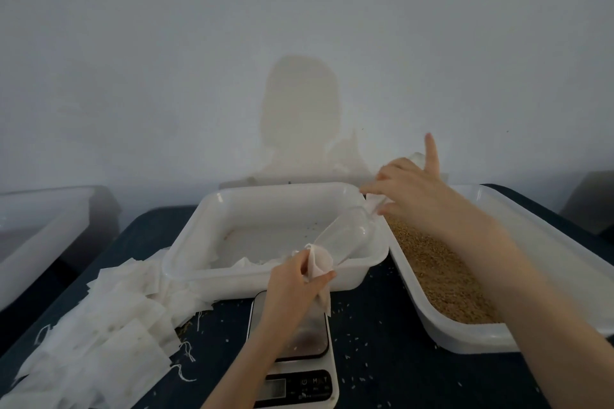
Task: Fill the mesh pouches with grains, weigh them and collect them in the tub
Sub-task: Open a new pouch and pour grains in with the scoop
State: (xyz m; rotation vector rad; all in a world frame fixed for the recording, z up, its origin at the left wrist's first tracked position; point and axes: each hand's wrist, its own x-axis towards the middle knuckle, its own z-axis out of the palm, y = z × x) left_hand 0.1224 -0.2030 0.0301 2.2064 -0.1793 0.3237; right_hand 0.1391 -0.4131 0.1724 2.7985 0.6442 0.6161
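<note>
Left hand [295,279] pinches the mouth of a mesh pouch [319,265] around the end of a clear scoop [345,236], above the scale [295,359]. Right hand [408,189] grips the scoop's handle, index finger extended, over the grain tray [498,332]. The white tub [186,262] sits between the tray and a pile of empty pouches [109,319].

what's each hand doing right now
Left hand: pinching a mesh pouch around the mouth of a clear scoop.
Right hand: gripping the scoop's far end, index finger pointing up.
</note>
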